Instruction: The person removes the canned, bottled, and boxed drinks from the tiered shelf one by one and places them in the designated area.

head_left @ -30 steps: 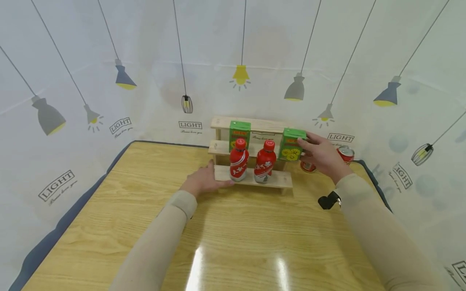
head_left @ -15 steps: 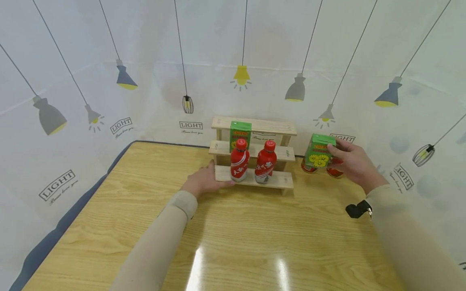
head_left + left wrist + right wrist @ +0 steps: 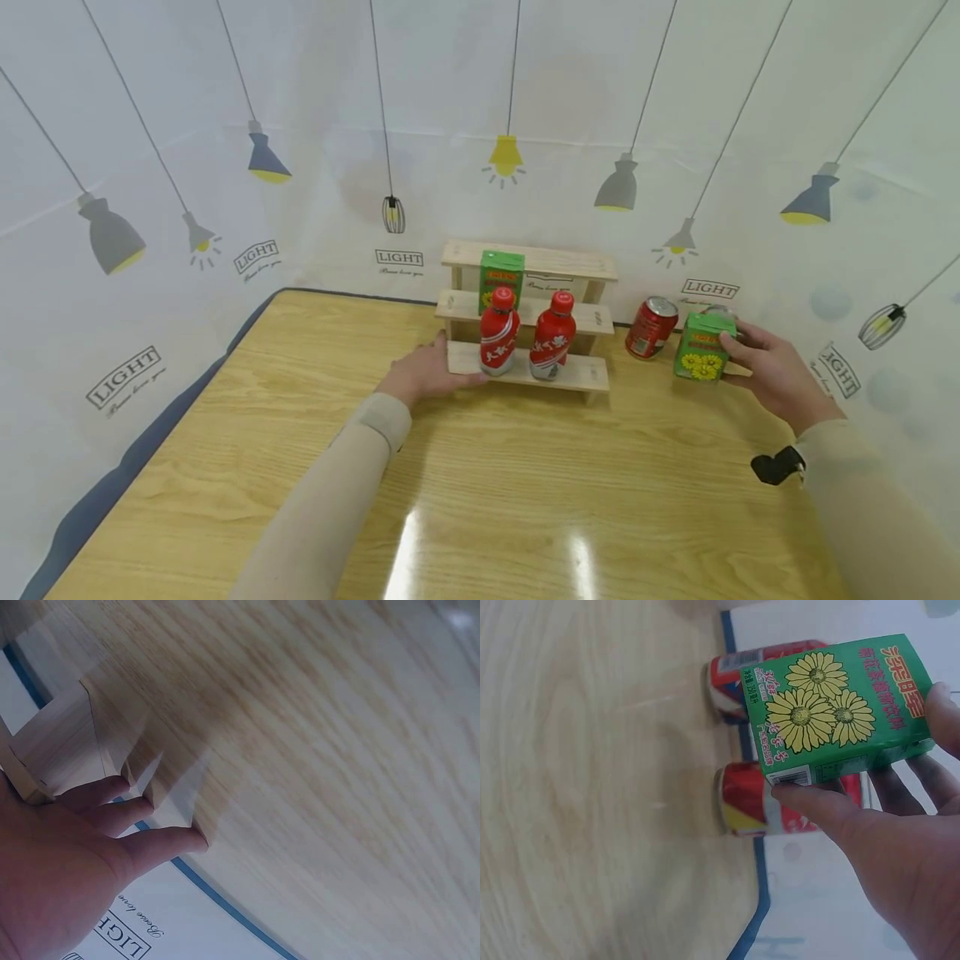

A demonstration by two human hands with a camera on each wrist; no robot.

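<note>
- As I watch remotely, the green, yellow-flowered carton (image 3: 701, 350) is gripped by my right hand (image 3: 776, 375).
- My left hand (image 3: 422, 372), loosely extended, touches the wooden rack (image 3: 591, 374) beside it.

From head height, 1 camera looks forward and down over the wood-grain table (image 3: 465, 483) toward the lamp-printed backdrop (image 3: 570, 92), far enough back to frame both the left hand (image 3: 426, 372) and the right hand (image 3: 783, 379). The left-wrist camera, close in and steeply rolled, looks along the fingers, sharing that hand and part of the 3-tier wooden shelf (image 3: 573, 263) with the head view. The right-wrist camera, equally near and turned sideways, shares the green chrysanthemum-drink carton (image 3: 832, 712) and 2 red cans (image 3: 746, 802).
</note>
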